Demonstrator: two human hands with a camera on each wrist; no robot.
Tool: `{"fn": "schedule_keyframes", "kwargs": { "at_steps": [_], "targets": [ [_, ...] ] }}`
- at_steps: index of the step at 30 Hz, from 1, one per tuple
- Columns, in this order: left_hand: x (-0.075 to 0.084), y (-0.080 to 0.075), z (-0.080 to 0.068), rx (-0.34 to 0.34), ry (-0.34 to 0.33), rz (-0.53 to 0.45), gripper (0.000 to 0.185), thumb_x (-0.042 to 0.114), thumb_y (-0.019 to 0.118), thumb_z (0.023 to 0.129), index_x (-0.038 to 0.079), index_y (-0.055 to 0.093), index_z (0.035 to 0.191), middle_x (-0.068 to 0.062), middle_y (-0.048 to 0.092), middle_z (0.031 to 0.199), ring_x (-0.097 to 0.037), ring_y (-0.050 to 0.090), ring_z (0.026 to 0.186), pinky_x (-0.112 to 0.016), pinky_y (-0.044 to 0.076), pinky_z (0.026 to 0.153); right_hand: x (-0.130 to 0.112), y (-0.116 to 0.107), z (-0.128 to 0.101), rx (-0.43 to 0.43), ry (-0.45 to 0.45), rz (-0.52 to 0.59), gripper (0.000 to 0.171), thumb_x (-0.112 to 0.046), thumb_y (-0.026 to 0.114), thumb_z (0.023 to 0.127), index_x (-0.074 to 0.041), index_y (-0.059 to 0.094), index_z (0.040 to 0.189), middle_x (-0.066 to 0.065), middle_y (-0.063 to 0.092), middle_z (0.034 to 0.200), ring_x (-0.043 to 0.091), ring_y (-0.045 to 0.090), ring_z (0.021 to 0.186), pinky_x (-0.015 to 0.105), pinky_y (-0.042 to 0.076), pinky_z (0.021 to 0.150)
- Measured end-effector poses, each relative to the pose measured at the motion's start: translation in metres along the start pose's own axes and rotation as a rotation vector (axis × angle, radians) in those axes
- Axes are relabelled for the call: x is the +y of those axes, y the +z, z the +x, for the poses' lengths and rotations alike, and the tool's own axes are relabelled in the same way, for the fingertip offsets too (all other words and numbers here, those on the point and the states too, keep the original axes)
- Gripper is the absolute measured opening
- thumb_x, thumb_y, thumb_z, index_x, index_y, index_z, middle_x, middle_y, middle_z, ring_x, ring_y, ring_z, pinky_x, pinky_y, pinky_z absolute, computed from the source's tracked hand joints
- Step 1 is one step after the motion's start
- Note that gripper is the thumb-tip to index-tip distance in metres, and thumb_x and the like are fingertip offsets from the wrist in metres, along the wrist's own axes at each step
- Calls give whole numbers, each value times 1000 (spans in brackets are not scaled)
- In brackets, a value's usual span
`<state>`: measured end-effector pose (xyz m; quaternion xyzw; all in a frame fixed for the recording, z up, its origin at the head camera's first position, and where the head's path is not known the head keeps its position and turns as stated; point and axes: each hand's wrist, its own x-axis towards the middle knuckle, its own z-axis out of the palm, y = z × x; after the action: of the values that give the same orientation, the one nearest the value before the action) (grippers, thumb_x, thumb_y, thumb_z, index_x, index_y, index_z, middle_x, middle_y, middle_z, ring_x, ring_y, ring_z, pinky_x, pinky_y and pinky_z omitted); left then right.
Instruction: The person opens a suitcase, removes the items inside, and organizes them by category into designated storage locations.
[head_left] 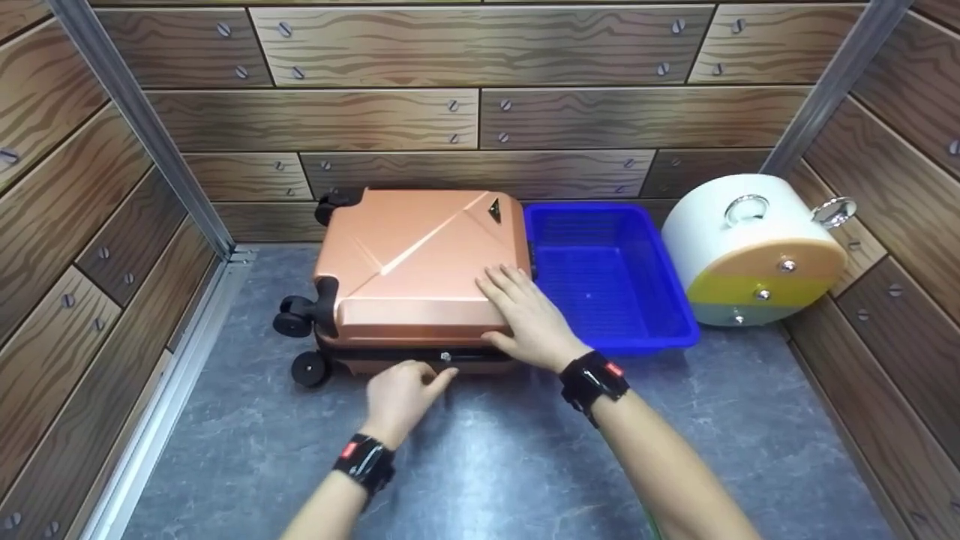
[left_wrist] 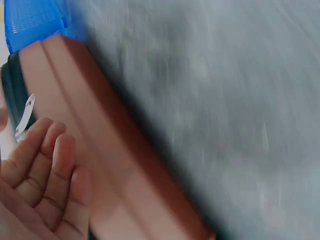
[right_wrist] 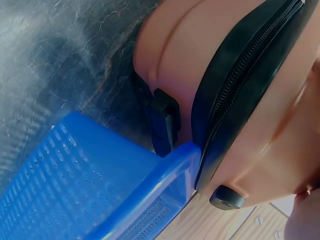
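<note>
A rose-gold hard-shell suitcase [head_left: 420, 255] lies flat on the floor, its black wheels to the left. My right hand [head_left: 529, 319] rests with spread fingers on the lid's front right part. At the front side, my left hand [head_left: 401, 397] is close to the zipper, thumb apart from its loosely bent fingers [left_wrist: 62, 160]. A silvery zipper pull [left_wrist: 26, 116] stands near those fingertips in the left wrist view; no grip on it shows. The black zipper band [right_wrist: 240, 75] appears closed along the suitcase's end in the right wrist view.
A blue plastic basket [head_left: 686, 330] stands against the suitcase's right end. Further right is a rounded white box [head_left: 705, 225] with coloured drawers and ring handles. Wood-patterned walls [head_left: 375, 120] surround the grey floor [head_left: 247, 450] at the back and sides.
</note>
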<state>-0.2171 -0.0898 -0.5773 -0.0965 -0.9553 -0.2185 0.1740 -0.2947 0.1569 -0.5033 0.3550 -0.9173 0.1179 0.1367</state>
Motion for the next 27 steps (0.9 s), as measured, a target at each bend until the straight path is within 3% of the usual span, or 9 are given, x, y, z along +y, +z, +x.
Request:
{"fn": "schedule_keyframes", "kwargs": {
  "at_steps": [3, 5, 7, 10, 13, 17, 22, 27],
  "targets": [
    [7, 12, 3, -54, -127, -60, 38, 63, 68, 89, 31, 76, 71, 13, 70, 68, -13, 66, 62, -37, 49, 53, 0, 1, -2, -12, 7, 15, 90, -45, 74, 91, -10, 29, 162, 14, 26, 166, 34, 18, 154, 48, 11, 125],
    [10, 15, 4, -50, -149, -74, 35, 55, 71, 90, 31, 72, 64, 13, 66, 62, -13, 64, 57, -38, 48, 51, -1, 2, -2, -17, 9, 27, 90, -45, 74, 91, -11, 29, 162, 13, 26, 167, 34, 17, 154, 47, 10, 125],
    [11, 16, 5, -22, -127, -66, 35, 45, 72, 91, 29, 65, 60, 11, 64, 60, -15, 62, 55, -39, 47, 49, -1, 2, -2, -9, 10, 35, 90, -46, 73, 91, -11, 29, 162, 13, 26, 167, 33, 17, 154, 46, 10, 125],
    [12, 15, 5, 34, -43, -31, 38, 34, 67, 95, 25, 57, 59, 5, 64, 62, -21, 64, 56, -41, 47, 48, 0, 2, -1, 17, 16, 31, 91, -45, 75, 90, -12, 30, 162, 12, 27, 166, 33, 18, 154, 47, 11, 125],
    [11, 13, 1, 91, 32, -11, 35, 30, 65, 99, 22, 60, 65, 3, 67, 68, -24, 67, 58, -42, 48, 47, 1, 1, -1, 27, 21, 25, 91, -44, 76, 89, -11, 31, 161, 12, 28, 166, 33, 19, 154, 47, 12, 125],
    [6, 10, -3, 144, 53, -15, 24, 29, 68, 99, 19, 69, 77, 4, 68, 74, -23, 67, 59, -42, 49, 47, 2, 1, -1, 19, 21, 24, 91, -44, 76, 89, -11, 31, 161, 12, 28, 166, 33, 19, 154, 47, 12, 125],
    [-1, 5, -6, 136, 51, -17, 17, 29, 68, 100, 18, 74, 88, 4, 73, 82, -23, 70, 64, -43, 51, 49, 1, 1, 0, -9, 37, 25, 95, -51, 76, 88, -13, 29, 162, 11, 25, 167, 31, 17, 155, 45, 9, 125],
    [-12, -1, -8, 76, 47, 9, 19, 28, 61, 104, 15, 72, 95, 0, 72, 86, -27, 71, 69, -45, 54, 53, 1, 2, 1, -26, 55, 22, 98, -51, 77, 88, -15, 26, 163, 9, 22, 168, 29, 14, 155, 44, 7, 126]
  ]
}}
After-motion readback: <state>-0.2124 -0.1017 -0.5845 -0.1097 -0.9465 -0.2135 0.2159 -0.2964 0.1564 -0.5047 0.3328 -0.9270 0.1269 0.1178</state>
